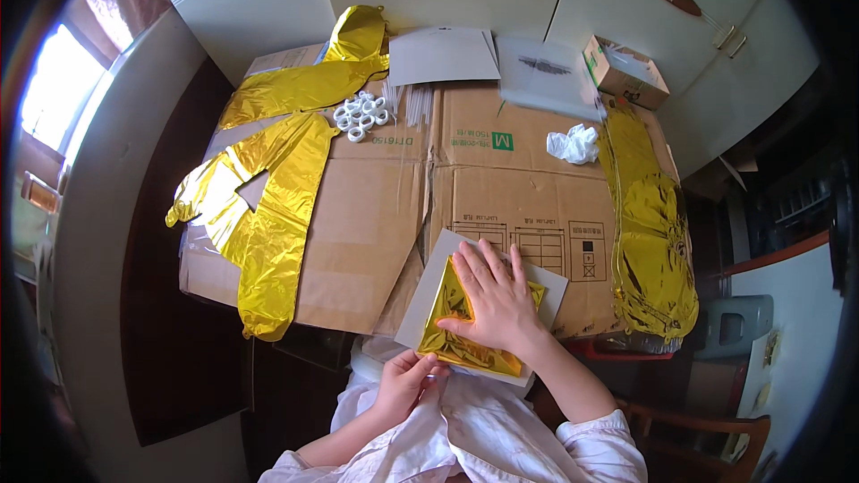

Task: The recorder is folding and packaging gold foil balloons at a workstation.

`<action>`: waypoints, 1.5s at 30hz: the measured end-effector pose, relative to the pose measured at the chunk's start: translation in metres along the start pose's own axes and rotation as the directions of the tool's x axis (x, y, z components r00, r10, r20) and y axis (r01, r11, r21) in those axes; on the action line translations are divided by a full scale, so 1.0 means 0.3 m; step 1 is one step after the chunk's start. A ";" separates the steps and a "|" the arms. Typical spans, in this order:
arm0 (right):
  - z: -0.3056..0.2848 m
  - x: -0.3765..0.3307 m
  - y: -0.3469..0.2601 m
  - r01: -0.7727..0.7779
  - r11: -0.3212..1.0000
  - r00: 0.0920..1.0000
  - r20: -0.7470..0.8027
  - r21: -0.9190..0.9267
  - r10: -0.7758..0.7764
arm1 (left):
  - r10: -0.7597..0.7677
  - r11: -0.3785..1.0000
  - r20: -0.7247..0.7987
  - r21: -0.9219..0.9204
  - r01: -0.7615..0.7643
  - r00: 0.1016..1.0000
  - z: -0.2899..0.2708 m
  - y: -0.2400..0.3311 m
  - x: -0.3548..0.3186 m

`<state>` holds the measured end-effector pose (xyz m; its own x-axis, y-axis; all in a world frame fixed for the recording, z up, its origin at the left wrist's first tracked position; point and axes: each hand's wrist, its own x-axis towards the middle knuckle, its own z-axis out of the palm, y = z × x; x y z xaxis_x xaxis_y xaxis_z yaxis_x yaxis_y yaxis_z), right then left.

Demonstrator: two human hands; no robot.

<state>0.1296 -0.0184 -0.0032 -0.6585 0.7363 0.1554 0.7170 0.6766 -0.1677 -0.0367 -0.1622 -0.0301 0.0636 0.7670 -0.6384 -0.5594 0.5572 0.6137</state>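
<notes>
**While the right hand (490,300) presses, the left hand (413,383) pinches: folded gold foil piece (470,354) on a grey board (420,304)**

Because thin foil tends to spring open, the right hand presumably lies palm down for flatness: fingers spread, gripping nothing.

- Left hand: thumb and fingertips together, seemingly clamped on the foil's near left corner, likely to steady it; whether the board is pinched too, cannot tell.
- Grey board: under the foil, overhanging the near edge of the cardboard-covered counter (367,215); apparently a firm backing.
- Two gold foil balloons (282,206), flat, at left; spread out, perhaps to avoid creasing.
- Long gold foil stack (649,224), along the right edge, probably kept aside from the arms.
- Far side: white rings (361,114), heaped; clear straws (417,105), bundled; pale card sheets (443,57); clear plastic sheet (537,85); small carton (646,89). Likely set within reach.
- Crumpled white plastic (574,145), beside the long stack.
</notes>
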 end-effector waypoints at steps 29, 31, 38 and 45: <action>-0.018 0.000 -0.010 -0.073 0.997 0.997 -0.015 -0.012 0.073 | -0.304 0.591 0.126 0.802 0.083 0.944 0.053 0.449 0.136; -0.020 0.000 -0.010 -0.073 0.997 0.997 -0.019 -0.005 0.073 | -0.310 0.588 0.115 0.803 0.096 0.944 0.069 0.466 0.134; -0.016 -0.001 -0.004 -0.070 0.998 0.997 -0.024 0.010 0.070 | -0.324 0.471 0.082 0.878 0.085 0.943 0.122 0.502 0.120; -0.016 -0.002 -0.003 -0.063 0.998 0.998 -0.017 0.015 0.063 | -0.270 0.399 0.089 0.917 0.027 0.959 0.121 0.476 0.157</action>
<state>0.1305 -0.0196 0.0016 -0.6077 0.7776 0.1613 0.7536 0.6287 -0.1918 -0.0835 -0.0349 0.0443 0.2858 0.6136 -0.7360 0.5361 0.5342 0.6536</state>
